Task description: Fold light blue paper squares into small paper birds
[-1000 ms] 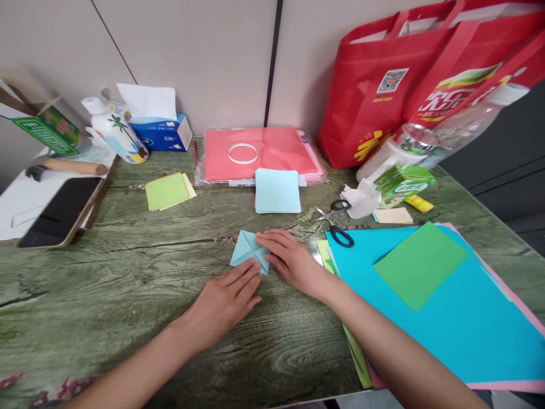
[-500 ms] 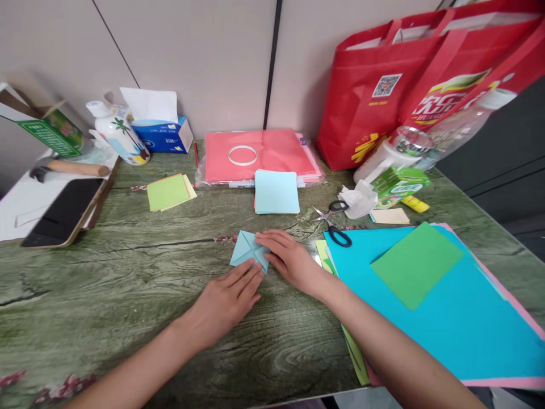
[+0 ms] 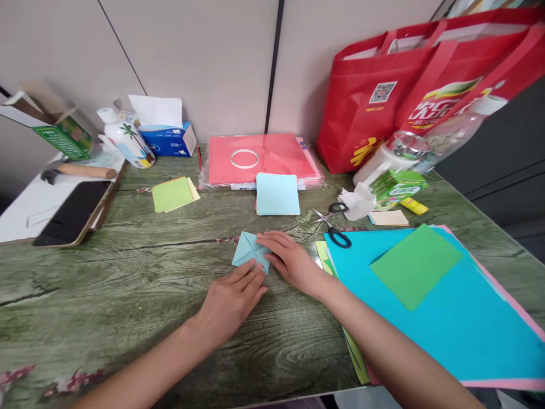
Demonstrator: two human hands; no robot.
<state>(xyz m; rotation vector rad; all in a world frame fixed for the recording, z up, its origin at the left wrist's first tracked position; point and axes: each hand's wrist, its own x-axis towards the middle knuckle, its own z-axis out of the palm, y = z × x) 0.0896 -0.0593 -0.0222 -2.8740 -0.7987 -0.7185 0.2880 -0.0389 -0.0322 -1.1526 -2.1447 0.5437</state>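
A small folded light-blue paper (image 3: 248,249) lies on the green wood-grain table (image 3: 128,272), creased into triangular flaps. My left hand (image 3: 232,298) lies flat below it, fingers stretched out, fingertips on the paper's lower edge. My right hand (image 3: 289,260) rests flat on the paper's right side, fingers extended and pressing it down. Both hands cover the paper's lower right part.
A stack of light-blue squares (image 3: 277,193), red paper with a tape ring (image 3: 244,158), green and yellow notes (image 3: 172,193), scissors (image 3: 334,224), large cyan and green sheets (image 3: 426,295), a red bag (image 3: 409,91), a tissue box (image 3: 168,139), a bottle (image 3: 125,142) and a phone (image 3: 70,213) surround the hands.
The camera has shifted slightly; my hands stay pressed on the folded paper, the left one sliding a little to the right.
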